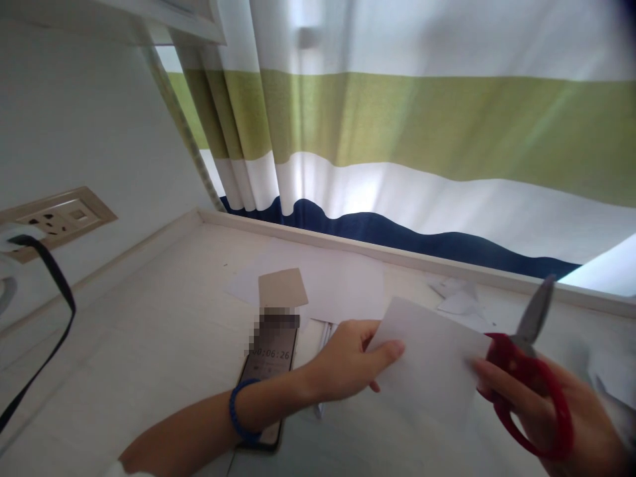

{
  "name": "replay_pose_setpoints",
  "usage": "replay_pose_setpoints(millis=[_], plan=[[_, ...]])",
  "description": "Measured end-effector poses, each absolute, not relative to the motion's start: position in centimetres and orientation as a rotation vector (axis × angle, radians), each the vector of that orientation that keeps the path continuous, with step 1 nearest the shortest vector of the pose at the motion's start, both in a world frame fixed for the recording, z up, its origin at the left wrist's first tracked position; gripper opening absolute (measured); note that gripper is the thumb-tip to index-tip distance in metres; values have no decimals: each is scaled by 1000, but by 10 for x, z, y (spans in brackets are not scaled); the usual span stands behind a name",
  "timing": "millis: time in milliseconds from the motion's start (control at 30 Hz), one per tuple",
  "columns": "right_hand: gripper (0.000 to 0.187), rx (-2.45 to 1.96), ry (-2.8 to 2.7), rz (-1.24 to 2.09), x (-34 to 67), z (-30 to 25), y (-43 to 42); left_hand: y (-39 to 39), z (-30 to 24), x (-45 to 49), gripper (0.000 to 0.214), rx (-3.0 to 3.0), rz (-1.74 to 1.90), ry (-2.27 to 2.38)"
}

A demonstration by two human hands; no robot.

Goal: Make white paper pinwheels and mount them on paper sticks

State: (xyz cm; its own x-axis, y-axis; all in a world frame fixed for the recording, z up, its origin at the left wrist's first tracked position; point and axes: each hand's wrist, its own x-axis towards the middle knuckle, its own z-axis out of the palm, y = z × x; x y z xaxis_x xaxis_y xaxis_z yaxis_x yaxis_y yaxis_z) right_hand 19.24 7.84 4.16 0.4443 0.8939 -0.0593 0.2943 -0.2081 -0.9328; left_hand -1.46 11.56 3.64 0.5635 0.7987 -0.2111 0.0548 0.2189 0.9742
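Note:
My left hand (pixel 355 358), with a blue band on its wrist, pinches the left edge of a white sheet of paper (pixel 427 358) between thumb and fingers. The paper is held up above the desk. At its right side, my right hand (pixel 551 404) grips red-handled scissors (pixel 534 371), whose blades point up and away and look closed. Some fingers of that hand are also at the paper's right edge; whether they pinch it I cannot tell. Beneath my left forearm lies a phone (pixel 271 358) showing a timer.
A beige card (pixel 282 288) and a larger white sheet (pixel 348 278) lie behind the phone. Paper scraps (pixel 457 295) are at the back right. A raised desk edge (pixel 318 240) runs below the striped curtain (pixel 397 119). A black cable (pixel 62 285) hangs from the wall socket (pixel 54 222) at left.

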Motion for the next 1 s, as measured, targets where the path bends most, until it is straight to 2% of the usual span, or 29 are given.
replay_pose_setpoints(millis=[100, 233, 400, 667, 867, 1000], plan=[[29, -1737, -1006, 917, 192, 47, 74, 117, 37, -13, 32, 1197, 598, 795], [21, -1611, -866, 931, 187, 53, 71, 116, 42, -13, 33, 1107, 587, 665], [13, -1409, -720, 969, 181, 60, 68, 100, 53, -9, 34, 1302, 492, 625], [11, -1244, -733, 980, 181, 73, 56, 79, 67, 8, 25, 1218, 653, 702], [20, -1378, -883, 1000, 180, 78, 52, 76, 76, 17, 31, 1243, 624, 868], [31, -1395, -979, 1236, 185, 72, 47, 84, 83, 11, 33, 1174, 661, 954]])
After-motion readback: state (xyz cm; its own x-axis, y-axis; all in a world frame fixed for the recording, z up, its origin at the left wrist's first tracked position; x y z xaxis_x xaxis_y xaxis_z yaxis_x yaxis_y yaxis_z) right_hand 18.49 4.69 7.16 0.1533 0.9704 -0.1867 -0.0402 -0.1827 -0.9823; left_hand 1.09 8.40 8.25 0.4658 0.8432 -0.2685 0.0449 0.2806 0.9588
